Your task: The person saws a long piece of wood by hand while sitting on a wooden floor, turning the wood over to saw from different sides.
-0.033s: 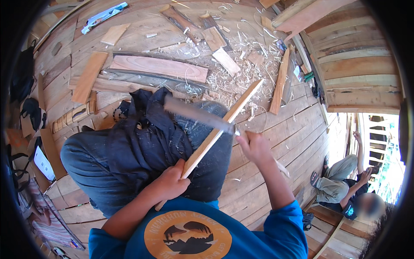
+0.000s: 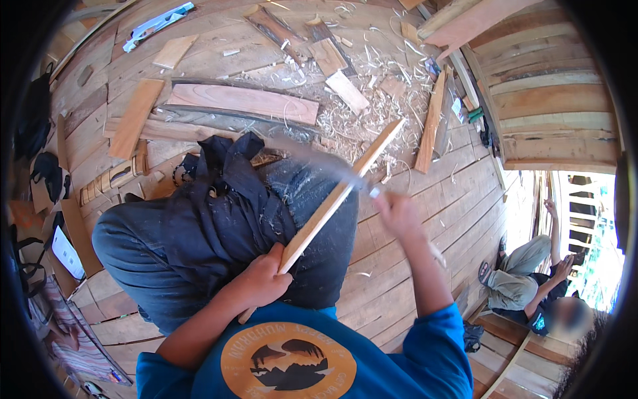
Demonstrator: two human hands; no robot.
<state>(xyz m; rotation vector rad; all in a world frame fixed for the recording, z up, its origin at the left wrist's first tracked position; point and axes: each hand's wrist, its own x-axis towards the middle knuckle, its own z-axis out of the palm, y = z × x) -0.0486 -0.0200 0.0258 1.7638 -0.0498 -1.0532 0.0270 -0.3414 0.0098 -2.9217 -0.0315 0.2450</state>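
A long, pale wooden strip (image 2: 325, 211) slants across my lap, its far end pointing away over the floor to the right. My left hand (image 2: 266, 274) is closed around its near part, close to my shirt. In my right hand (image 2: 399, 214) is the handle of a long-bladed knife (image 2: 312, 157), and its blade is smeared by motion. The blade crosses the strip past the middle, pointing left; whether it touches the wood I cannot tell. Dark cloth (image 2: 219, 213) lies over my crossed legs beneath the strip.
Curled shavings (image 2: 372, 100) litter the plank floor ahead. A long board (image 2: 242, 102), a short board (image 2: 137, 118) and an upright-lying plank (image 2: 432, 123) lie around them. A seated person (image 2: 531, 286) is at the right. An open cardboard box (image 2: 80, 233) stands at the left.
My right hand and the knife have shifted a little farther out along the strip, away from my body. The left hand and the strip stay almost in place.
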